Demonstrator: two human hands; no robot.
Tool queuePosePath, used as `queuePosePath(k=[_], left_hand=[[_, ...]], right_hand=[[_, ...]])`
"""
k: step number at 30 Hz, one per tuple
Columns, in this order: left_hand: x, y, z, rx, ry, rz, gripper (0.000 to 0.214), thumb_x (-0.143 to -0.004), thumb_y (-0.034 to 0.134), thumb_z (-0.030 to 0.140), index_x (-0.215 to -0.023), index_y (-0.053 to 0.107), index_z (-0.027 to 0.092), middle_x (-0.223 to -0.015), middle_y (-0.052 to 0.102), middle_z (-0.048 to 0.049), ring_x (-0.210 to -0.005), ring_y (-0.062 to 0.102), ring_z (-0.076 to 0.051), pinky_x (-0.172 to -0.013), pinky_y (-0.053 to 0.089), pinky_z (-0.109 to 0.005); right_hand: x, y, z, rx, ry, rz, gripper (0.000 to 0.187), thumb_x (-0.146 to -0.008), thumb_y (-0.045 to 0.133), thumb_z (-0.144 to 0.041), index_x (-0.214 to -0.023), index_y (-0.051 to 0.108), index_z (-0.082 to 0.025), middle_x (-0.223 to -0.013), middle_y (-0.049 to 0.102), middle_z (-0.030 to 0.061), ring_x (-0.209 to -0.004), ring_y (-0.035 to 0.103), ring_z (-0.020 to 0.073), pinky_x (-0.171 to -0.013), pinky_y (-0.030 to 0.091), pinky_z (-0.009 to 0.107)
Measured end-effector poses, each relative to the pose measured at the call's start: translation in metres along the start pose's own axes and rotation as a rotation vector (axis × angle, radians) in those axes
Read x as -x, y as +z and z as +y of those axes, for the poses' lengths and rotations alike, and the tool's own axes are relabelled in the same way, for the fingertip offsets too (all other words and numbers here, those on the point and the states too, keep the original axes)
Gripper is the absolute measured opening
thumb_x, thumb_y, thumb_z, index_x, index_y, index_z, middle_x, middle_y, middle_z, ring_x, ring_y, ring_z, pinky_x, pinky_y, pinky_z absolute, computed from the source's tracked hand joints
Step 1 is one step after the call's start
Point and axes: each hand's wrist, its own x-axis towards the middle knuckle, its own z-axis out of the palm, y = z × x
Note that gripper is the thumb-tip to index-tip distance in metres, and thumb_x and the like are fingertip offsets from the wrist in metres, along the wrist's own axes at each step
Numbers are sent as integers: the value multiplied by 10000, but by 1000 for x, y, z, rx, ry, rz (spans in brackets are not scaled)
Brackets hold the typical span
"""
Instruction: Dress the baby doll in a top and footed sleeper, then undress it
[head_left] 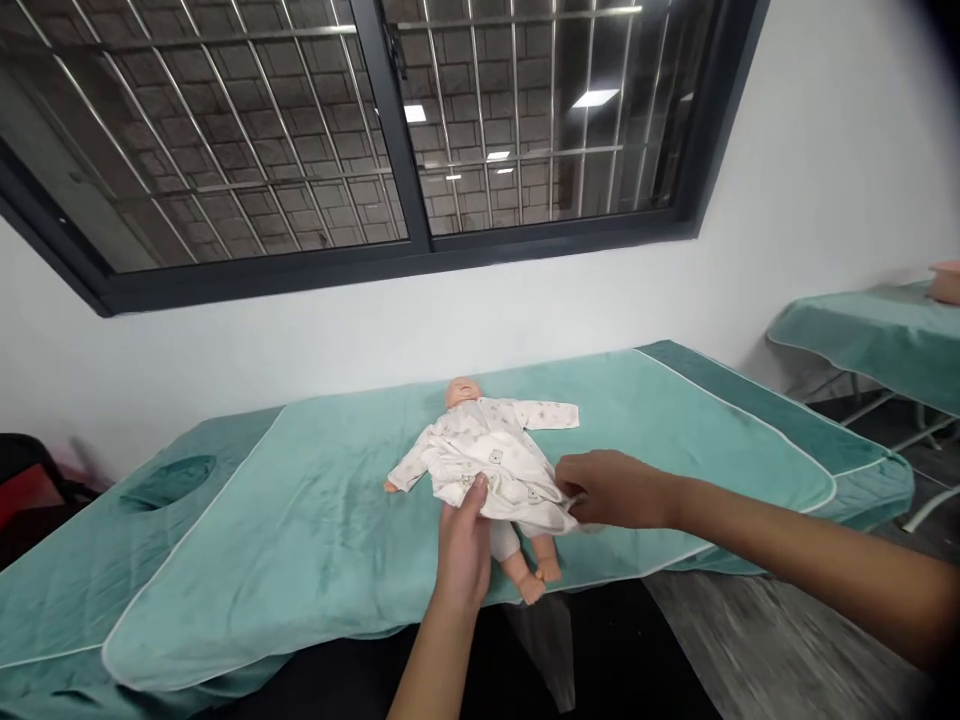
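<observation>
A baby doll (pixel 463 391) lies on its back on the green-covered bed, head toward the wall and bare feet toward me. It wears a white patterned baby top (pixel 491 450) with long sleeves; one sleeve stretches out to the right, the other slants down to the left. My left hand (pixel 465 540) pinches the lower edge of the top, thumb on the cloth. On the right, my right hand (pixel 611 488) grips the other side of the hem with curled fingers. Below the raised hem, pale shorts or trousers (pixel 505 541) show above the doll's legs.
The bed's green cover (pixel 322 540) has a face hole (pixel 169 482) at the left. A barred window (pixel 420 245) is above, in the white wall. Another green-covered bed (pixel 877 325) stands at the right. A red and black object (pixel 30 490) is at the far left.
</observation>
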Motion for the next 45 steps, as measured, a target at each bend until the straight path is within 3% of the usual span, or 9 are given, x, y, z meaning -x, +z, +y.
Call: queuePosePath(k=[7, 13, 20, 25, 30, 33, 38, 41, 45], left_hand=[[-18, -21, 16, -52, 211, -12, 831, -633, 840, 303, -1399, 517, 293, -1471, 503, -100, -1322, 497, -351, -1057, 483, -447], [-17, -21, 16, -161, 37, -114, 835, -578, 864, 346, -1343, 564, 200, -1290, 645, -143, -1241, 560, -371, -976, 517, -452], [-10, -40, 35, -498, -166, -502, 410, -704, 789, 291, -1084, 710, 160, -1129, 713, -103, -1092, 619, -316, -902, 517, -382], [0, -36, 54, -683, -253, -593, 336, -790, 717, 336, -1065, 718, 143, -1008, 733, -85, -983, 641, -283, -804, 511, -334], [3, -26, 61, -807, -13, -227, 414, -896, 573, 422, -1222, 637, 174, -1164, 685, -90, -1116, 604, -283, -938, 470, -378], [6, -26, 63, -867, 232, 2, 445, -896, 572, 435, -1282, 578, 213, -1294, 608, -99, -1210, 551, -263, -1025, 418, -389], [11, -20, 61, -756, 241, -253, 483, -809, 687, 401, -1251, 594, 229, -1229, 628, -73, -1104, 593, -235, -933, 474, -322], [0, -16, 60, -677, 80, -183, 290, -783, 717, 369, -1004, 672, 186, -891, 670, -20, -807, 613, -166, -716, 484, -244], [-22, -15, 65, -462, 132, 8, 219, -733, 753, 331, -859, 653, 184, -766, 623, 28, -664, 552, -106, -633, 448, -204]], right_hand=[[-21, 0, 38, 273, 71, 55, 86, -771, 670, -158, -833, 634, -205, -797, 668, 61, -723, 623, 229, -789, 388, 372], [-39, -44, -11, -60, -306, 217, 593, -828, 699, -353, -1378, 491, -283, -1456, 476, 85, -1294, 469, 288, -1010, 403, 425], [-46, -60, -57, -175, -722, 97, 415, -868, 655, -186, -1272, 582, -247, -1398, 518, 81, -1272, 465, 225, -1019, 385, 370], [-42, -55, -66, -87, -658, 127, 124, -835, 577, -94, -754, 569, -188, -905, 649, 31, -870, 551, 168, -801, 405, 315], [-43, -60, -69, -205, -633, 248, 235, -780, 500, -35, -646, 398, -200, -1006, 649, 49, -915, 534, 170, -803, 384, 313], [-48, -59, -71, -318, -452, 284, 258, -776, 526, -81, -632, 353, -207, -705, 535, -30, -680, 448, 121, -676, 351, 271], [-65, -47, -73, -616, -244, 353, 282, -821, 643, -289, -690, 408, -204, -676, 411, -67, -619, 364, 89, -582, 308, 229], [-74, -42, -66, -858, -221, 182, 265, -810, 697, -389, -853, 504, -212, -699, 462, -75, -595, 397, 81, -546, 324, 210], [-76, -44, -52, -815, -260, -450, 369, -771, 749, -447, -1011, 632, -194, -800, 654, -18, -690, 577, 123, -611, 429, 230]])
